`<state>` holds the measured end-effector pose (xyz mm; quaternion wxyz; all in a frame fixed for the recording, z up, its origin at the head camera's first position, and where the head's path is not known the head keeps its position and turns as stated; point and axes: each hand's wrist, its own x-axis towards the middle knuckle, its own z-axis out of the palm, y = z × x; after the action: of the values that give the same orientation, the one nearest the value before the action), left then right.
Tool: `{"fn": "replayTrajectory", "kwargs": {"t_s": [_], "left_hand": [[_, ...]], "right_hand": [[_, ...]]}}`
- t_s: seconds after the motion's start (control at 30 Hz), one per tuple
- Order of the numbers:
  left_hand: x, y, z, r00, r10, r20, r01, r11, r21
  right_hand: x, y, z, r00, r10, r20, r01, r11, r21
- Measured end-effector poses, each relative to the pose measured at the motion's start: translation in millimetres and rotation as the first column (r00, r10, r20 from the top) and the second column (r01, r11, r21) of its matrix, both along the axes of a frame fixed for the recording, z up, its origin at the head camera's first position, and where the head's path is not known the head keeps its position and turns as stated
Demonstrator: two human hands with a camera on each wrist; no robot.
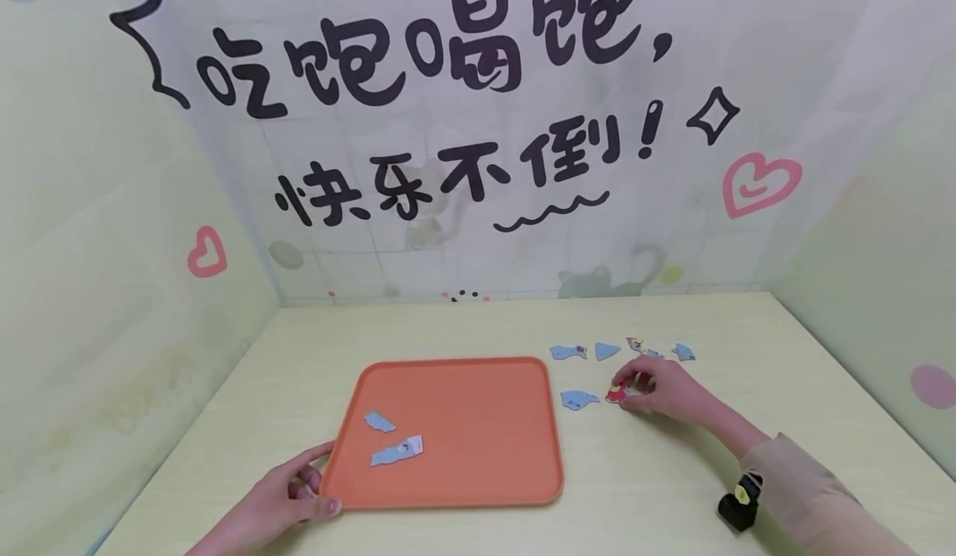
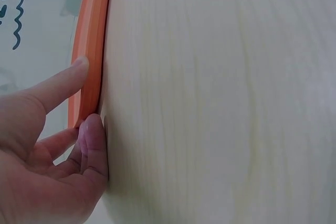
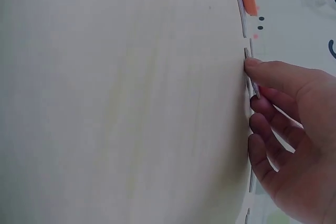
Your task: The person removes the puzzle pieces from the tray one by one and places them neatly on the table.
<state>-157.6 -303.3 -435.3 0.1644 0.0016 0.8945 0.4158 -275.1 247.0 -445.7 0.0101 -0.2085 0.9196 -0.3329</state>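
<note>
An orange tray [image 1: 485,431] lies on the table, and my left hand [image 1: 280,491] grips its near left corner. In the left wrist view the thumb presses the tray's rim [image 2: 93,40] while the fingertips curl in at the table. Right of the tray, my right hand [image 1: 667,386] pinches a small red puzzle piece [image 1: 616,393] between thumb and fingers. The right wrist view shows that piece [image 3: 255,88] edge-on and tilted, one end lifted. A light blue piece [image 1: 578,399] lies just left of this hand. On the tray are a small blue piece [image 1: 379,421] and a longer blue-and-pink piece [image 1: 397,451].
Behind the right hand lie more flat pieces: a blue one [image 1: 568,352], a triangular one [image 1: 607,350], a patterned one [image 1: 635,344] and one at far right [image 1: 683,352]. A black strapped device [image 1: 739,502] sits at the right wrist. Printed cloth walls [image 1: 478,265] enclose the table.
</note>
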Motion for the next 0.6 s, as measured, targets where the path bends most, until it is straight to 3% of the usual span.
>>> {"fn": "replayTrajectory", "kwargs": {"t_s": [0.6], "left_hand": [[1.0,-0.4,-0.3,1.0,-0.014,-0.002,0.014,1.0,0.008]], "right_hand": [[5.2,4.0,-0.9,0.998,0.032,0.055,-0.029,0.999,-0.041]]}}
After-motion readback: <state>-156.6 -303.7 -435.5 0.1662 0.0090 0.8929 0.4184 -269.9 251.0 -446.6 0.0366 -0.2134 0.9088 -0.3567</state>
